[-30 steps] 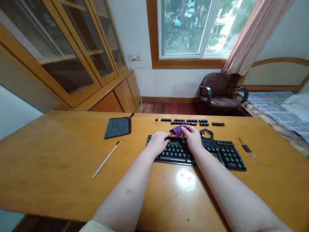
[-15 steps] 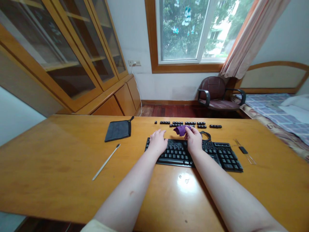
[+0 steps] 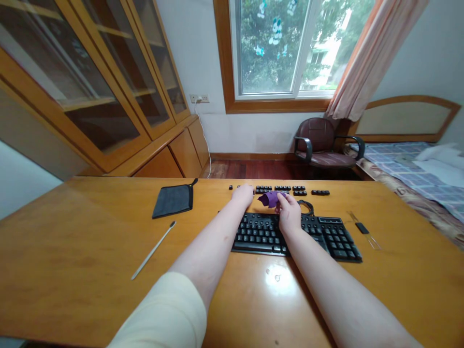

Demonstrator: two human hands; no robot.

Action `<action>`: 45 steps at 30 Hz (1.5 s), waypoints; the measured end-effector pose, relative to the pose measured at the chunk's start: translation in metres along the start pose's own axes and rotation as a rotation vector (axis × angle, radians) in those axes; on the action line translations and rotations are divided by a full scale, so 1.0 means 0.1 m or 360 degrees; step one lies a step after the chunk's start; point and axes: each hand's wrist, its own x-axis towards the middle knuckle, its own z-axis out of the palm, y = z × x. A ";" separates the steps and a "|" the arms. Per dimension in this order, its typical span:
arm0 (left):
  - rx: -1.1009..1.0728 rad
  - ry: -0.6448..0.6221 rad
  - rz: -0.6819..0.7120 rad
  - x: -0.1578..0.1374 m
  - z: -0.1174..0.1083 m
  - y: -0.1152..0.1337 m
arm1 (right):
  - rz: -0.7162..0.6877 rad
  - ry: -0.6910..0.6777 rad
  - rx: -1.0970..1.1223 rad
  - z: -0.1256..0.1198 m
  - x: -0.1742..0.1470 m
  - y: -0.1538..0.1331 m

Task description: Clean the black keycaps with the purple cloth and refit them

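My left hand [image 3: 243, 195] is stretched out past the keyboard, over the left part of a row of loose black keycaps [image 3: 264, 189]. Its fingers are curled down together among the keycaps, and their tips are hidden. Between the thumb and fingers of my right hand [image 3: 290, 213] is a crumpled purple cloth [image 3: 270, 198], held above the back edge of the keyboard. The black keyboard [image 3: 258, 231] lies on the desk beneath both arms, with its upper row of keys off. Its coiled cable [image 3: 306, 208] rests behind it.
On the left are a dark grey zip pouch [image 3: 173, 198] and a thin white brush [image 3: 153, 250]. To the right of the keyboard lies a wire keycap puller [image 3: 361, 228]. Beyond the wooden desk [image 3: 83, 241] stand a chair [image 3: 319, 142] and a glass-fronted cabinet [image 3: 108, 96].
My left hand has moved forward from the keyboard's left part to the loose keycaps, its fingers now curled. My right hand stays nearly in place with the purple cloth. The view has shifted slightly.
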 end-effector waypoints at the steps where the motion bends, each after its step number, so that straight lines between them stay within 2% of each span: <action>1: 0.0004 -0.0011 0.0002 0.00 0.01 0.00 | -0.0015 0.0000 -0.0003 0.00 0.00 0.00; 5: -0.0012 -0.0027 0.0026 -0.04 -0.04 0.00 | -0.0017 -0.0024 -0.0020 0.00 0.01 0.04; 9: -0.0105 0.0062 0.0032 -0.28 -0.16 0.02 | 0.0023 -0.0160 -0.0089 0.00 0.00 0.03; 12: -0.0538 0.0291 0.0036 -0.61 -0.21 -0.02 | -0.0035 -0.0335 -0.0160 0.01 -0.04 0.00; 15: -0.0939 0.0303 -0.0073 -0.92 -0.19 -0.08 | -0.0046 -0.0446 -0.0197 0.02 -0.06 -0.02; 18: -0.1379 0.0367 -0.0083 -1.08 -0.13 -0.12 | -0.0047 -0.0486 -0.0216 0.04 -0.05 0.01; 21: -0.1698 0.0401 -0.0057 -1.09 -0.06 -0.11 | -0.0089 -0.0574 -0.0199 0.05 -0.02 0.08; 27: -0.1924 0.0546 0.0078 -0.98 0.08 -0.14 | -0.0214 -0.0659 -0.0246 0.06 -0.02 0.15; 32: -0.2222 0.0323 0.0032 -0.94 0.06 -0.19 | -0.0172 -0.0657 -0.0211 0.04 -0.03 0.15; 35: -0.2151 0.0334 -0.0012 -0.94 0.06 -0.18 | -0.0196 -0.0625 -0.0364 0.02 -0.03 0.14; 40: -0.1749 0.0374 0.0082 -0.95 0.12 -0.16 | -0.0402 -0.0513 -0.0692 -0.01 -0.03 0.09; 43: -0.1644 0.0433 0.0093 -0.95 0.13 -0.15 | -0.0510 -0.0485 -0.0640 -0.01 -0.05 0.06; 45: -0.1600 0.0462 0.0076 -0.96 0.13 -0.15 | -0.0496 -0.0564 -0.0508 0.00 -0.06 0.04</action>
